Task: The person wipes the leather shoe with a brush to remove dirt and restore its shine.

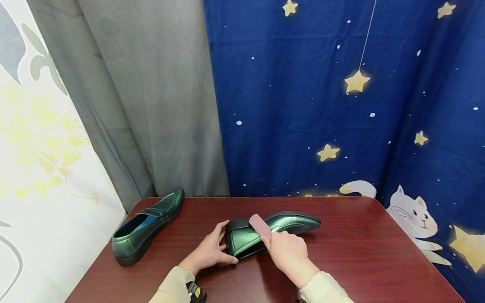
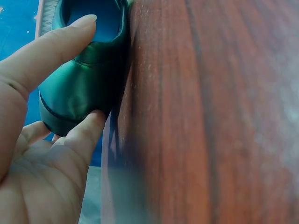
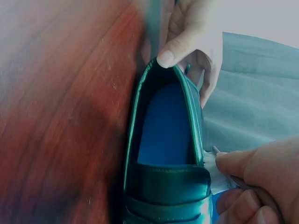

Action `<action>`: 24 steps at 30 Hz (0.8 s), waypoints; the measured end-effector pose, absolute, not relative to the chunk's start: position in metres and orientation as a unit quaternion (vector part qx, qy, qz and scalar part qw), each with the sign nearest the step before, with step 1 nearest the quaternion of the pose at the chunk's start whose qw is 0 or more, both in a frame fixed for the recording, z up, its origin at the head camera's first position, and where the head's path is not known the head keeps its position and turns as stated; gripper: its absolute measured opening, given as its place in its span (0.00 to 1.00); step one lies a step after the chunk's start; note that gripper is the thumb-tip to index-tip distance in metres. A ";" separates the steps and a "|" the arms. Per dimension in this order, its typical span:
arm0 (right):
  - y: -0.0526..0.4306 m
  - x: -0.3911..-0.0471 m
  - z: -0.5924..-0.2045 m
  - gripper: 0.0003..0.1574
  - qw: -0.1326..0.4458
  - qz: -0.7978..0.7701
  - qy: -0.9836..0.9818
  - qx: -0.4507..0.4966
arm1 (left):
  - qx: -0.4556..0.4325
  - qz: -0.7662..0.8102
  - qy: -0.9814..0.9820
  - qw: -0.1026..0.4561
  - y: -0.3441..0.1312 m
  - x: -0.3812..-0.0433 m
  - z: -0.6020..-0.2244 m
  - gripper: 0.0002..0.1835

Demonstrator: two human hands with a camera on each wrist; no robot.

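A shiny dark green loafer (image 1: 242, 242) lies tilted on its side, its opening facing me and its toe pointing right. My left hand (image 1: 212, 251) grips the heel, thumb at the collar's edge and fingers around the back. In the right wrist view, that thumb hooks over the rim above the blue insole (image 3: 166, 126). My right hand (image 1: 286, 251) holds a brush with a flat pink back (image 1: 259, 226). White bristles (image 3: 216, 172) meet the loafer's side near the strap. The matching green loafer (image 1: 149, 225) stands upright at the table's left, away from both hands.
The reddish-brown wooden table (image 1: 363, 244) has rounded back corners. Behind it hang a grey curtain (image 1: 159, 105) and a blue curtain (image 1: 288, 118) with stars. A pale patterned cloth (image 1: 41, 168) hangs at the left, close to the table's edge.
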State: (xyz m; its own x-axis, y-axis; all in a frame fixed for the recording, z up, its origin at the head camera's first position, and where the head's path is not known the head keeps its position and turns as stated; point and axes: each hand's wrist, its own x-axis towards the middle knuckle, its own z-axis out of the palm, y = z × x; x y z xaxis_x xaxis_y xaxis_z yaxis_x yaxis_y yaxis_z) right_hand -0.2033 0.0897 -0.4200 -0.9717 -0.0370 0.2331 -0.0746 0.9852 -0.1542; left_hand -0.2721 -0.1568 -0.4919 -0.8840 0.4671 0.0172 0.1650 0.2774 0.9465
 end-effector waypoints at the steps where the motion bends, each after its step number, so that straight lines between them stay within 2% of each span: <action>1: 0.092 -0.204 -0.420 0.31 0.114 0.083 -0.990 0.026 | 0.201 0.567 0.788 0.133 -0.157 -0.272 -0.492 0.67; 24: 0.145 -0.204 -0.421 0.31 0.106 0.124 -0.987 -0.001 | 0.196 0.567 0.789 0.136 -0.156 -0.271 -0.490 0.67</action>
